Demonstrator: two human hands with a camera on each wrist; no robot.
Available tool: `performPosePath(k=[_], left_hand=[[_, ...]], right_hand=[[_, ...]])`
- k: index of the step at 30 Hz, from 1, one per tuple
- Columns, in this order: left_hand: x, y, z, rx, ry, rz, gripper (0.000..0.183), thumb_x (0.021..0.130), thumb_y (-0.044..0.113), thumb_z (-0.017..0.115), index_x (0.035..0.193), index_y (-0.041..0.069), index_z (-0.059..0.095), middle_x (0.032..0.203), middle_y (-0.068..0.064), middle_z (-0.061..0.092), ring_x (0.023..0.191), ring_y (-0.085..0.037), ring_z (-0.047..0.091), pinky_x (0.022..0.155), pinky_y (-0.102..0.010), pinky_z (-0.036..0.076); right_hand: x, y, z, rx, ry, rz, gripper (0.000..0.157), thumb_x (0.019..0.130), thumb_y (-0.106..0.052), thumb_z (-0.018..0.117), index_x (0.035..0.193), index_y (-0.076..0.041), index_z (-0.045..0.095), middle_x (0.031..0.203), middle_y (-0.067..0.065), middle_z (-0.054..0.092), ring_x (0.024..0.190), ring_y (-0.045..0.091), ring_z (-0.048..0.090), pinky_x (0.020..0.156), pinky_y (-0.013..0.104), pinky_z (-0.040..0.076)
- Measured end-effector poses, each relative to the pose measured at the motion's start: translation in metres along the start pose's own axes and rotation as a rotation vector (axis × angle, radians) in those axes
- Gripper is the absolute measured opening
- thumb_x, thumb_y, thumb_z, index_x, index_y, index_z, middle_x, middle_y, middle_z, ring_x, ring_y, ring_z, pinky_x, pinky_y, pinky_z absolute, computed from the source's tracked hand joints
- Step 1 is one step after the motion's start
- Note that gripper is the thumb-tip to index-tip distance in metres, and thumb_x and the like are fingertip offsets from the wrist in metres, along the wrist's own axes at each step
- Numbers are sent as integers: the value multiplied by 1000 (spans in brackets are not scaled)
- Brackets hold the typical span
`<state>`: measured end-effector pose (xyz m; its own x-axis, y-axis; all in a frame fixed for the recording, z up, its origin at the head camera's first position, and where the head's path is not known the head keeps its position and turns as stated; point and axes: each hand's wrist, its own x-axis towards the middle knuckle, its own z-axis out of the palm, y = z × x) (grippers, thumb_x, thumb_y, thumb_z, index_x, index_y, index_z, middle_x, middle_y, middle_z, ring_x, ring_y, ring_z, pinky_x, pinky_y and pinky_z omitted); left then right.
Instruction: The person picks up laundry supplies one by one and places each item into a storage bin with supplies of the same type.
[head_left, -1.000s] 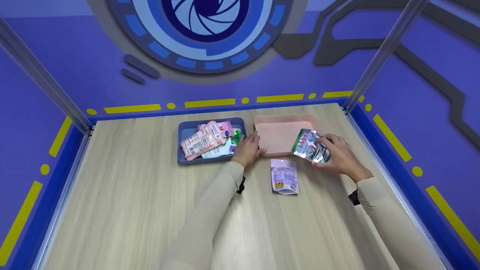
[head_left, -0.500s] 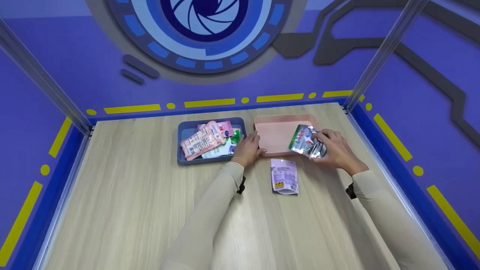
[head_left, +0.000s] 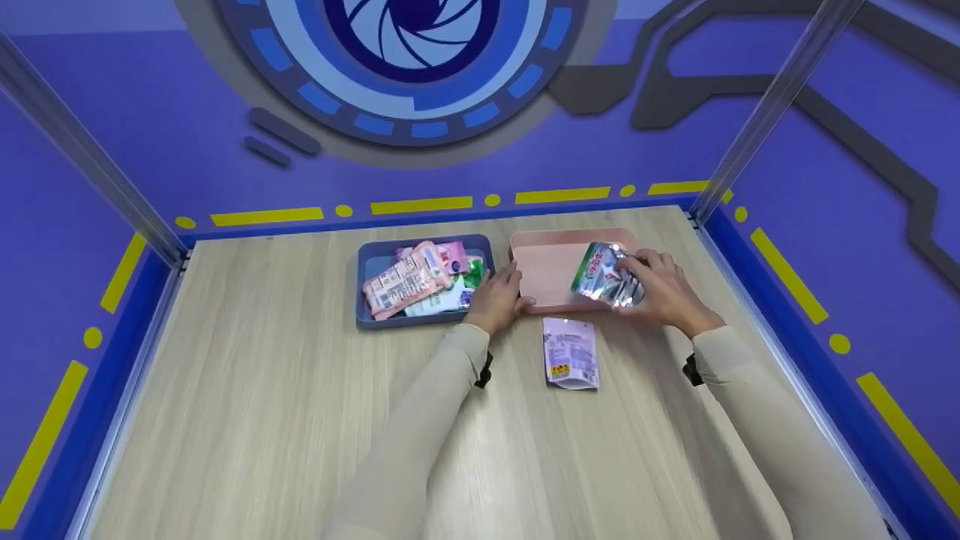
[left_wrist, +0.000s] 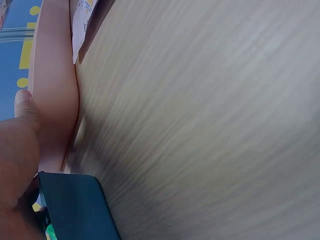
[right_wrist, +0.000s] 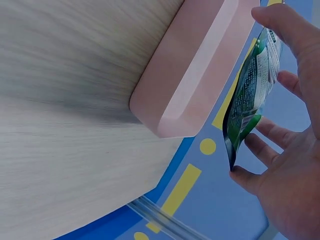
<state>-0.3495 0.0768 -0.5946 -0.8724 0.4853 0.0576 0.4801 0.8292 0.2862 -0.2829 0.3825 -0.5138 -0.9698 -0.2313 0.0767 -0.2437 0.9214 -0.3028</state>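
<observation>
My right hand (head_left: 664, 291) holds a silver pouch with a green edge (head_left: 604, 274) over the right part of the pink tray (head_left: 551, 308). In the right wrist view, the thumb and fingertips (right_wrist: 242, 177) grip the pouch (right_wrist: 252, 82) by its edges, above the tray's rim. The left hand (head_left: 495, 300) lies between the pink tray and the blue tray (head_left: 367, 324), its fingers extended. In the left wrist view its thumb (left_wrist: 24, 102) rests at the pink tray's wall (left_wrist: 55, 95); the other fingers are mostly hidden. A purple pouch (head_left: 570, 352) lies on the table in front of the pink tray.
Several packets (head_left: 406, 281), pink, white and green, are piled in the blue tray. Purple-blue panels (head_left: 420, 180) with yellow marks surround the wooden table (head_left: 285, 420) at the back and both sides. Metal posts (head_left: 772, 112) stand at the back corners.
The right hand has moved left and slightly away from me, bringing the silver pouch further over the pink tray. The left hand, the trays and the purple pouch have stayed put.
</observation>
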Motion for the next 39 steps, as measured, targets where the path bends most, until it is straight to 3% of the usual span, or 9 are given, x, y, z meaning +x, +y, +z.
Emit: performPosePath(k=[20,39], left_hand=[[-4,3,-4,-44,-13,-33,63,100,50,59,146,7,50,165,-11,35,149,-24,38,125,-49,21],[-3,3,-4,-11,0,-15,64,100,50,59,145,5,51,163,-12,38,148,-25,40,124,-50,25]], right_hand=[[23,-9,3,11,-94,71,85,78,-38,91,149,-20,48,155,22,31,133,43,33,106,68,40],[39,-10,7,-15,-114,56,85,82,-29,87,155,-17,44,157,26,27,132,47,34,103,69,42]])
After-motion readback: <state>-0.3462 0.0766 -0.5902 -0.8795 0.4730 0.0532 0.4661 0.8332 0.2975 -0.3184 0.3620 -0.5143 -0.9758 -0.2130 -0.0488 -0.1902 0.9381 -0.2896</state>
